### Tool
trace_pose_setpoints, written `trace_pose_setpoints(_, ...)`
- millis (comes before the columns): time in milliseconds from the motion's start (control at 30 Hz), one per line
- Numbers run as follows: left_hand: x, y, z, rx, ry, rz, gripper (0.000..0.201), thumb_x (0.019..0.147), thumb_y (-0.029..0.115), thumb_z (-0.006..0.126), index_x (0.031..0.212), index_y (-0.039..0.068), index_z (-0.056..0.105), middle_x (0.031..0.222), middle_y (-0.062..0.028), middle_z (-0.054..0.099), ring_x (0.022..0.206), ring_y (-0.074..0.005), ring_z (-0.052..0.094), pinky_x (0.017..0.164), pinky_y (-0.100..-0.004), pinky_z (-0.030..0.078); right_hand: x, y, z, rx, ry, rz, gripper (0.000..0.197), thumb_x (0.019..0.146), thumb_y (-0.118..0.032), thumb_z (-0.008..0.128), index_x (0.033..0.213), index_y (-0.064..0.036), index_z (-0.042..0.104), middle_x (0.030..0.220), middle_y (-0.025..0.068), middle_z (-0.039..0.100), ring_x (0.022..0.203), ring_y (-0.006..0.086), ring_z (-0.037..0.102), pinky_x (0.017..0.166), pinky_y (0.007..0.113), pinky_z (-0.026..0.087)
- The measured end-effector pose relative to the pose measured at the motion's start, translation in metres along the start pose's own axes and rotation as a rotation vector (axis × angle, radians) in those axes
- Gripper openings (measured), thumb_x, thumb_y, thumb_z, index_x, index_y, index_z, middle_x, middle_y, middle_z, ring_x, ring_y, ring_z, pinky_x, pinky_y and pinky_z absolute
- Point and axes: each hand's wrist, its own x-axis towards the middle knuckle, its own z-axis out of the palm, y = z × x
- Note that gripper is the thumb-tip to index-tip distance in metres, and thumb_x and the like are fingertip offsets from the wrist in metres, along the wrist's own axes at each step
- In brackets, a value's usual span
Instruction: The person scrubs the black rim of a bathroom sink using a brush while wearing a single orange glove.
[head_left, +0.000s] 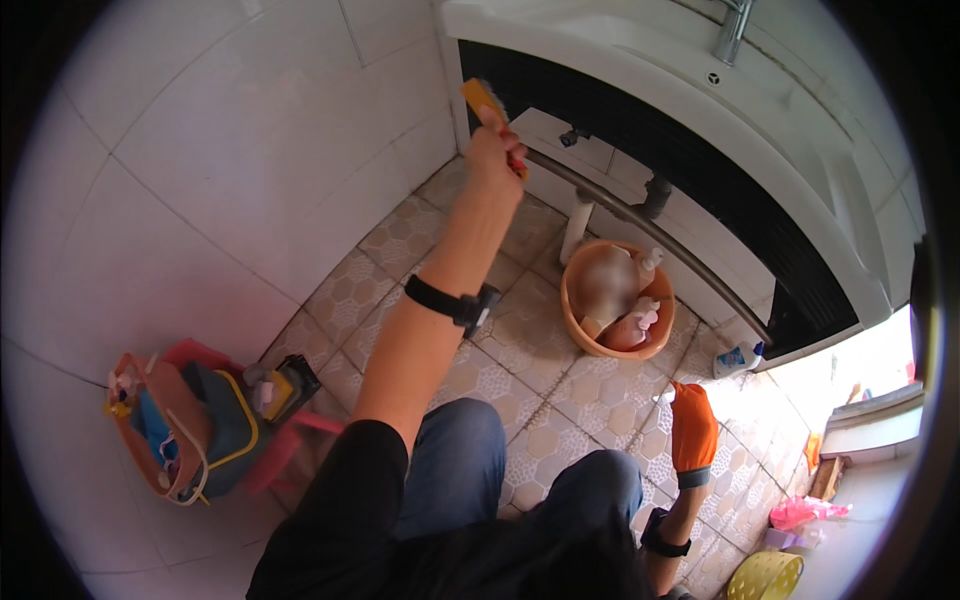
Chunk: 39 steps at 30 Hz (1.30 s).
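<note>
On the tiled floor (560,390), far left of the orange basin (612,300), a caddy of cleaning supplies (195,420) stands against the white wall, on a pink stool (290,440). The left hand (495,155) is bare and raised above and left of the basin; its fingers are closed tightly around a brush with an orange handle (483,103), whose end sticks out above the fist, close to the dark space under the sink counter (640,60). A metal rail (650,235) runs under this counter, just behind the basin. The basin holds some bottles. Right of the basin a small white bottle (738,358) lies on the floor. The right hand (692,430), in an orange glove, is below and right of the basin, fingers straight and holding nothing.
</note>
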Motion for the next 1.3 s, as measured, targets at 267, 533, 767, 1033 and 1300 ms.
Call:
trace_pose_setpoints(267, -0.001, -0.001, -0.002, -0.046, -0.101, -0.203, 0.029, 0.112, 0.032, 0.058, 0.092, 0.013, 0.051, 0.07, 0.0047, 0.039, 0.058, -0.0108, 0.034, 0.055, -0.0284, 0.034, 0.003, -0.008, -0.003, 0.034, -0.017, 0.014, 0.029, 0.093, 0.001, 0.069, 0.121, -0.0046, 0.073, 0.116, 0.0151, 0.071, 0.105, 0.0349, 0.07, 0.093, 0.037, 0.055)
trace_pose_setpoints(533, 0.003, 0.003, -0.01, 0.066, -0.034, -0.206, 0.036, 0.111, 0.036, 0.062, 0.086, 0.013, 0.05, 0.07, 0.0048, 0.04, 0.059, -0.0105, 0.037, 0.058, -0.0296, 0.036, -0.001, -0.006, -0.005, 0.006, -0.026, 0.022, 0.029, 0.094, 0.0, 0.068, 0.122, -0.0051, 0.073, 0.117, 0.0144, 0.071, 0.106, 0.0337, 0.071, 0.095, 0.036, 0.055)
trace_pose_setpoints(767, 0.035, -0.002, -0.022, 0.099, -0.027, -0.128, 0.04, 0.11, 0.044, 0.061, 0.085, 0.013, 0.052, 0.066, 0.0046, 0.041, 0.056, -0.0098, 0.037, 0.052, -0.028, 0.031, 0.0, -0.011, -0.006, 0.034, 0.034, -0.01, 0.026, 0.094, 0.001, 0.069, 0.119, -0.0037, 0.074, 0.115, 0.0151, 0.072, 0.104, 0.0352, 0.071, 0.093, 0.037, 0.056)
trace_pose_setpoints(1033, -0.007, -0.013, -0.016, 0.177, -0.086, -0.178, 0.038, 0.108, 0.046, 0.065, 0.088, 0.016, 0.051, 0.071, 0.0048, 0.043, 0.06, -0.0088, 0.04, 0.055, -0.0274, 0.03, 0.002, -0.012, -0.005, 0.052, 0.016, 0.01, 0.026, 0.095, 0.001, 0.069, 0.12, -0.0027, 0.074, 0.118, 0.0161, 0.072, 0.106, 0.0359, 0.071, 0.095, 0.037, 0.056)
trace_pose_setpoints(1300, 0.004, -0.002, -0.02, 0.259, 0.036, -0.061, 0.042, 0.107, 0.047, 0.066, 0.085, 0.015, 0.051, 0.067, 0.0052, 0.038, 0.058, -0.0094, 0.036, 0.055, -0.0276, 0.028, 0.003, -0.015, -0.008, 0.024, 0.01, 0.023, 0.029, 0.095, 0.002, 0.068, 0.122, -0.0039, 0.074, 0.117, 0.0161, 0.072, 0.107, 0.0354, 0.071, 0.094, 0.038, 0.056)
